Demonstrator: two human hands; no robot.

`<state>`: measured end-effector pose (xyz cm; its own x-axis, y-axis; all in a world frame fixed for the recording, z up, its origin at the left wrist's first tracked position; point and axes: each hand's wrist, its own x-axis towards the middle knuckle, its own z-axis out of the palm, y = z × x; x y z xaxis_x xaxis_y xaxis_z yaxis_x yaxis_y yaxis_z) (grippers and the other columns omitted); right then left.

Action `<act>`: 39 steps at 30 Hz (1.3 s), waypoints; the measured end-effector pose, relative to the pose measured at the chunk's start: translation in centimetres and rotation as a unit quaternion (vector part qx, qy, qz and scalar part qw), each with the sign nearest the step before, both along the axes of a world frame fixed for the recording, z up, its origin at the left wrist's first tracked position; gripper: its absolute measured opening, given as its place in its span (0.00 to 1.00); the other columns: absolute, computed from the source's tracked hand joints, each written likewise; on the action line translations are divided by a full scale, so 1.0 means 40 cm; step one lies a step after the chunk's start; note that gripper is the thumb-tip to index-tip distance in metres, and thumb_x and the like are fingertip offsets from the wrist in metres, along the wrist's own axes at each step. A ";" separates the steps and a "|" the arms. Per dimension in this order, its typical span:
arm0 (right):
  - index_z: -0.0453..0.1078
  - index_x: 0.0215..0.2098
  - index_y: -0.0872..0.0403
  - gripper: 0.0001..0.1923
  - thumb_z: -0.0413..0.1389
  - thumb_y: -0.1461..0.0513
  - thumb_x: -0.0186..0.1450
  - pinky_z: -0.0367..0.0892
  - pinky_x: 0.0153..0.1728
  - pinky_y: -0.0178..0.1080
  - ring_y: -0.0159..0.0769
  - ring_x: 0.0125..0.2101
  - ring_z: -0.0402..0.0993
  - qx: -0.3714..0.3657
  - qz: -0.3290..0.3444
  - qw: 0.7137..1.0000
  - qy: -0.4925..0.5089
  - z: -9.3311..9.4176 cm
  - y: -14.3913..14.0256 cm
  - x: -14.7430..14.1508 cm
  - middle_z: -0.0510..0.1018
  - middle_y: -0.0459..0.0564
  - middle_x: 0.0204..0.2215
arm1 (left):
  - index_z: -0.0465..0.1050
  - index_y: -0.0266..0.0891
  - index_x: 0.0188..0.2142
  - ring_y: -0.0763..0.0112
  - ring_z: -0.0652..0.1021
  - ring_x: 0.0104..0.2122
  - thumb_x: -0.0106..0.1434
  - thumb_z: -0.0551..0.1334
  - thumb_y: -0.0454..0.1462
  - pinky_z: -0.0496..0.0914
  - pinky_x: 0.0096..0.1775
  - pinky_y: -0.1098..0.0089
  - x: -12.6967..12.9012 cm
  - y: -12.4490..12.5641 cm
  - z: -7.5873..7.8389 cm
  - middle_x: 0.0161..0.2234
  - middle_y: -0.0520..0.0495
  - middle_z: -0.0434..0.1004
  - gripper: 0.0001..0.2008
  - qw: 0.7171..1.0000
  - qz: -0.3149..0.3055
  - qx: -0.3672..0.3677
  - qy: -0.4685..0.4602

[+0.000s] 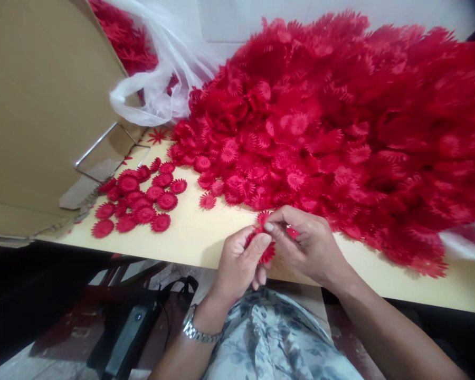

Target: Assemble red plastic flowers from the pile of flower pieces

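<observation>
A small red plastic flower piece (266, 252) is pinched between the left hand (239, 264) and right hand (306, 244), each grip clenched on it, at the pale worktop (198, 232) edge beside a large red flower heap (340, 132).

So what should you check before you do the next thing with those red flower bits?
1. Both hands on the piece: ok. The left hand and right hand pinch the same red flower pieces at the table's front edge.
2. Layers lined up: cannot tell, fingers hide them.
3. More pieces within reach: ok. The big red heap lies just beyond the hands.
4. Small group kept apart: ok. The small cluster of flowers lies separately at left, by the cardboard box.
5. Plastic bag out of the way: ok, it sits at the back.
</observation>
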<state>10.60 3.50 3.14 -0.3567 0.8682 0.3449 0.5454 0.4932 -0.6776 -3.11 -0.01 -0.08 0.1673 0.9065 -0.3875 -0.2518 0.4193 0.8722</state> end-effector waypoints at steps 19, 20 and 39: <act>0.71 0.36 0.54 0.07 0.50 0.64 0.66 0.68 0.37 0.36 0.34 0.36 0.74 0.077 -0.015 0.997 -0.026 0.004 0.027 0.060 0.77 0.51 0.34 | 0.67 0.35 0.23 0.81 0.65 0.07 0.54 0.64 0.46 0.54 0.07 0.83 -0.004 0.005 0.013 0.13 0.54 0.69 0.16 0.997 0.036 -0.032 -0.061; 0.70 0.35 0.54 0.06 0.51 0.62 0.66 0.68 0.34 0.35 0.33 0.34 0.74 0.042 0.010 0.999 -0.004 0.005 0.019 0.052 0.77 0.50 0.32 | 0.66 0.35 0.22 0.82 0.65 0.07 0.53 0.65 0.47 0.53 0.07 0.84 -0.002 0.005 0.013 0.12 0.55 0.68 0.17 0.998 0.040 -0.029 -0.045; 0.66 0.27 0.54 0.09 0.49 0.66 0.64 0.61 0.24 0.34 0.32 0.23 0.65 0.294 -0.196 0.926 -0.131 0.035 0.134 0.070 0.69 0.47 0.21 | 0.64 0.36 0.22 0.83 0.65 0.08 0.56 0.62 0.48 0.54 0.08 0.84 0.002 -0.001 0.011 0.14 0.56 0.68 0.18 0.998 0.029 -0.034 -0.034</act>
<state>13.39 8.84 4.55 -0.1909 0.6386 0.7455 0.8686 0.4637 -0.1748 -3.04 -0.03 0.36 0.1426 0.8874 -0.4384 -0.3348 0.4601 0.8223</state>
